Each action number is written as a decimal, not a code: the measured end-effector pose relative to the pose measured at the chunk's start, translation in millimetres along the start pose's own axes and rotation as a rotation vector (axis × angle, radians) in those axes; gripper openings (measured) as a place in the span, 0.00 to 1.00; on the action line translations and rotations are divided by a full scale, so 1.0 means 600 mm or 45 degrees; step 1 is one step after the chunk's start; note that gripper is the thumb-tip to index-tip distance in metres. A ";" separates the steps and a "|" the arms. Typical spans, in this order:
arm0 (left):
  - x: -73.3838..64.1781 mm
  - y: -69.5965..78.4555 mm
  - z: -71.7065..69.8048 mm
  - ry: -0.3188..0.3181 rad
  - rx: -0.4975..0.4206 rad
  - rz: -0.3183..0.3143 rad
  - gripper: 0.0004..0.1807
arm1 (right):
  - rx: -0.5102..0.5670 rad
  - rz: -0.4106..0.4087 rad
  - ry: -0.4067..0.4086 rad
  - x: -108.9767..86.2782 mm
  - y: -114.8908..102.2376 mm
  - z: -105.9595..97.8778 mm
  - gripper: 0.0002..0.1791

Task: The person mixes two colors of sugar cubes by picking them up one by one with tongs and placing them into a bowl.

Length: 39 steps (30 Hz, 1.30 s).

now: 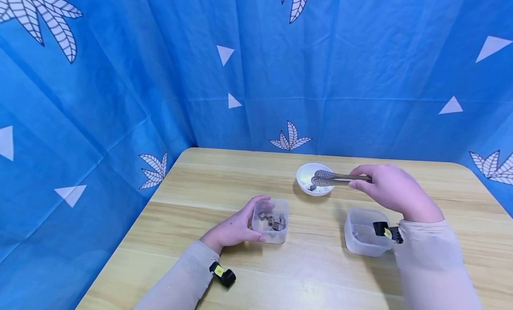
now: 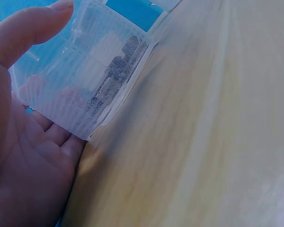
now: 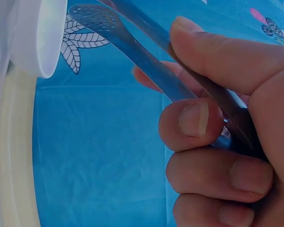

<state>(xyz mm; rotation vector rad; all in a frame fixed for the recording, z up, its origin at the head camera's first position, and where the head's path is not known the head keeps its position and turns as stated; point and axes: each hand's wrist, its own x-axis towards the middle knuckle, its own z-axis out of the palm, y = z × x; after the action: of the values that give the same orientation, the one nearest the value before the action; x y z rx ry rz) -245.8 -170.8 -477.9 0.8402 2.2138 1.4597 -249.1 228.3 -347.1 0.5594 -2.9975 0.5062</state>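
My left hand (image 1: pixel 239 225) grips a clear plastic container (image 1: pixel 281 236) around its left side, thumb at the front and fingers behind. Several small brown cubes (image 1: pixel 276 222) lie on the container's floor, also visible through its wall in the left wrist view. In my right hand (image 1: pixel 390 189) are metal tongs (image 1: pixel 342 176) with perforated, rounded tips, gripped between thumb and curled fingers. The tips are spread apart over a white bowl (image 1: pixel 303 169). Inside the bowl, a dark piece (image 1: pixel 312 188) sits among whitish bits; the tongs partly cover it.
A second translucent container (image 1: pixel 362 247) stands under my right wrist, partly hidden by the wrist camera (image 1: pixel 386 231). The wooden table (image 1: pixel 224 176) ends at the back against a blue patterned curtain (image 1: pixel 260 78), which also runs along the left.
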 end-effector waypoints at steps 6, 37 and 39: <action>0.000 -0.003 0.001 0.002 -0.003 -0.010 0.58 | 0.010 -0.045 0.031 -0.003 -0.013 -0.002 0.17; -0.001 0.003 -0.001 -0.006 -0.015 -0.027 0.57 | -0.219 -0.461 0.190 0.017 -0.176 0.114 0.11; -0.002 0.001 -0.001 -0.007 -0.018 -0.028 0.57 | -0.234 -0.438 0.185 0.016 -0.182 0.121 0.12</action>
<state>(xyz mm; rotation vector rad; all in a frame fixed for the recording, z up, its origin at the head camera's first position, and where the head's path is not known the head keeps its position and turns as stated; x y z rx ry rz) -244.9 -171.9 -477.0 0.8119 2.1994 1.4599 -218.4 105.3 -380.8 0.9496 -2.6902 0.2329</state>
